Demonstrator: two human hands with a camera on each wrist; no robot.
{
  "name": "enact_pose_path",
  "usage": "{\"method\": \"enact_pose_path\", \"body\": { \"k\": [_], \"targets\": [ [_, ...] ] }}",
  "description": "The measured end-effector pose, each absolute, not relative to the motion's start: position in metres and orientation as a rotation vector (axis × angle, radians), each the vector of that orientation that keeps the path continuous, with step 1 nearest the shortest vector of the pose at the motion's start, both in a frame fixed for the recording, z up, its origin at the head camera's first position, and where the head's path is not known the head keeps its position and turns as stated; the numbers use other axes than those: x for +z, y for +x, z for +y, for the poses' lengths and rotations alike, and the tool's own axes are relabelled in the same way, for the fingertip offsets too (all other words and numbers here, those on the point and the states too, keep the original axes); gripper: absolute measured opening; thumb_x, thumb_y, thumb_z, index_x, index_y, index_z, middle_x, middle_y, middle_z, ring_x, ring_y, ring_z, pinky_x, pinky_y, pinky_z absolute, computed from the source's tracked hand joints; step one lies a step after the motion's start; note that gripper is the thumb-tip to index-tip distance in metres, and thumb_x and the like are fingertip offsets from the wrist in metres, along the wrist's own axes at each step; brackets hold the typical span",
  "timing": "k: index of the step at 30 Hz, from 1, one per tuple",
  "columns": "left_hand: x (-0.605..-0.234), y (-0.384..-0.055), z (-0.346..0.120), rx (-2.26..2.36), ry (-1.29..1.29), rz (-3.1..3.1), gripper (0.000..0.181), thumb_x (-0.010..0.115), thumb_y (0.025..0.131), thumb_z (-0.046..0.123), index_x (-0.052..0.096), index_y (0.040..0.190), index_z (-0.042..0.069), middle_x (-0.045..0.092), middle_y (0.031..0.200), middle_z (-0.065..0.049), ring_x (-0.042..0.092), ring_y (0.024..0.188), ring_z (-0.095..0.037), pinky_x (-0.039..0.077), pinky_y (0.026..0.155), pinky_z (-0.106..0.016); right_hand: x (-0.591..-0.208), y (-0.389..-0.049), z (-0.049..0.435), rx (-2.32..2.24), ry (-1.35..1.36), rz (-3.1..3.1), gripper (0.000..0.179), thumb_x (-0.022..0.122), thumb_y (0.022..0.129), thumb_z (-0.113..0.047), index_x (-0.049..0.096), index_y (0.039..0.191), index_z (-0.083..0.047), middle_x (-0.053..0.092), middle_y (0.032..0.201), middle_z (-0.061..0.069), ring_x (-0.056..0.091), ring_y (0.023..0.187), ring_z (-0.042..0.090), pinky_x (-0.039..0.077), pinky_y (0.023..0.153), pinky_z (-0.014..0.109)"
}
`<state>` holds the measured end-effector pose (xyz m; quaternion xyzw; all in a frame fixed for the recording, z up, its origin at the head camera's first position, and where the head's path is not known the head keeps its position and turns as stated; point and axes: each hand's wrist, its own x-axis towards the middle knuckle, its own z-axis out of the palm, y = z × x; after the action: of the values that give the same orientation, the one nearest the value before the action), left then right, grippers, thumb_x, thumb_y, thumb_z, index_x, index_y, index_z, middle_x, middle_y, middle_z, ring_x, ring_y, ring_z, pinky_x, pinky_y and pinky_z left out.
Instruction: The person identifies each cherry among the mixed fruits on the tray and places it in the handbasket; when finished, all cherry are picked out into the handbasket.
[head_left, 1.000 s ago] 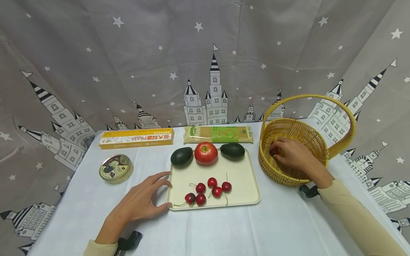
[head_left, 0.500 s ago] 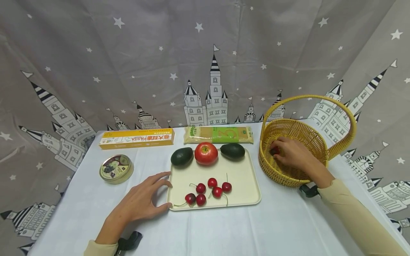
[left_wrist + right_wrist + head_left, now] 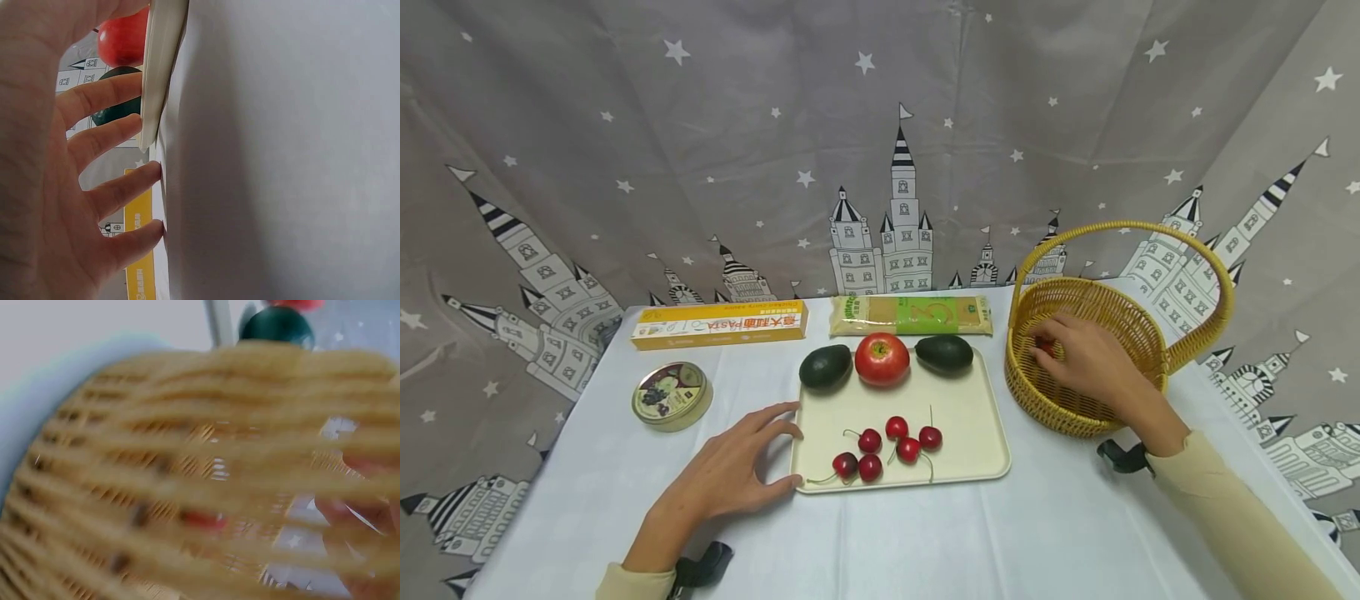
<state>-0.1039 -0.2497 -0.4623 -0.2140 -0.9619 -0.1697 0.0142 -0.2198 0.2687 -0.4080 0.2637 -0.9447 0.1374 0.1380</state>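
In the head view, my right hand (image 3: 1086,358) reaches into the yellow wicker basket (image 3: 1150,392). A small red fruit, apparently a cherry (image 3: 1044,343), shows between its thumb and fingers, which partly hide it. The right wrist view is blurred: fingers (image 3: 362,512) and a separate red spot (image 3: 203,519) show through the weave. My left hand (image 3: 730,467), fingers spread, touches the left edge of the cream tray (image 3: 970,417). Several stemmed cherries (image 3: 907,450) lie on the tray's near half. A red tomato-like fruit (image 3: 882,360) sits between two dark avocados (image 3: 826,367) along its far edge.
Behind the tray lies a green-labelled noodle packet (image 3: 910,316). A yellow pasta box (image 3: 718,325) and a round tin (image 3: 672,396) stand to the left. The basket's tall handle (image 3: 1123,225) arches above my right hand. A grey patterned curtain (image 3: 737,167) hangs behind the white-covered table.
My right hand has shifted slightly up and away inside the basket, and the red fruit at its fingertips has shifted with it. My left hand and the tray stay in place.
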Motion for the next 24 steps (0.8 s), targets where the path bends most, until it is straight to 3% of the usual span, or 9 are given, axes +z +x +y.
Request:
{"method": "enact_pose_path", "body": {
  "k": [6, 11, 18, 24],
  "targets": [
    [-0.462, -0.104, -0.25, -0.532, -0.664, -3.005, 0.049, 0.086, 0.082, 0.054, 0.068, 0.123, 0.033, 0.051, 0.164, -0.001, 0.055, 0.145, -0.033, 0.056, 0.106, -0.058, -0.395, -0.202, 0.251, 0.489, 0.731, -2.706, 0.027, 0.08, 0.095, -0.021, 0.076, 0.119, -0.01, 0.073, 0.109, 0.009, 0.068, 0.087, 0.027, 0.059, 0.071, 0.042],
    [-0.461, -0.104, -0.25, -0.535, -0.666, -3.0, 0.049, 0.086, 0.083, 0.056, 0.068, 0.123, 0.034, 0.051, 0.163, -0.001, 0.055, 0.145, -0.033, 0.056, 0.106, -0.058, -0.393, -0.193, 0.24, 0.543, 0.78, -2.649, 0.026, 0.082, 0.094, -0.023, 0.076, 0.118, -0.012, 0.072, 0.106, 0.003, 0.064, 0.083, 0.019, 0.056, 0.068, 0.037],
    [-0.461, -0.103, -0.25, -0.545, -0.669, -3.0, 0.048, 0.085, 0.083, 0.057, 0.068, 0.122, 0.033, 0.052, 0.163, -0.001, 0.056, 0.144, -0.034, 0.056, 0.105, -0.058, -0.398, -0.182, 0.227, 0.588, 0.828, -2.623, 0.027, 0.082, 0.094, -0.022, 0.075, 0.119, -0.015, 0.074, 0.11, 0.006, 0.072, 0.091, 0.022, 0.062, 0.071, 0.041],
    [-0.461, -0.104, -0.25, -0.536, -0.668, -3.006, 0.049, 0.086, 0.082, 0.055, 0.068, 0.123, 0.034, 0.05, 0.164, 0.0, 0.055, 0.145, -0.032, 0.057, 0.106, -0.057, -0.406, -0.176, 0.214, 0.612, 0.889, -2.599, 0.03, 0.085, 0.092, -0.021, 0.075, 0.119, -0.014, 0.072, 0.107, 0.003, 0.07, 0.085, 0.021, 0.062, 0.071, 0.039]
  ]
}}
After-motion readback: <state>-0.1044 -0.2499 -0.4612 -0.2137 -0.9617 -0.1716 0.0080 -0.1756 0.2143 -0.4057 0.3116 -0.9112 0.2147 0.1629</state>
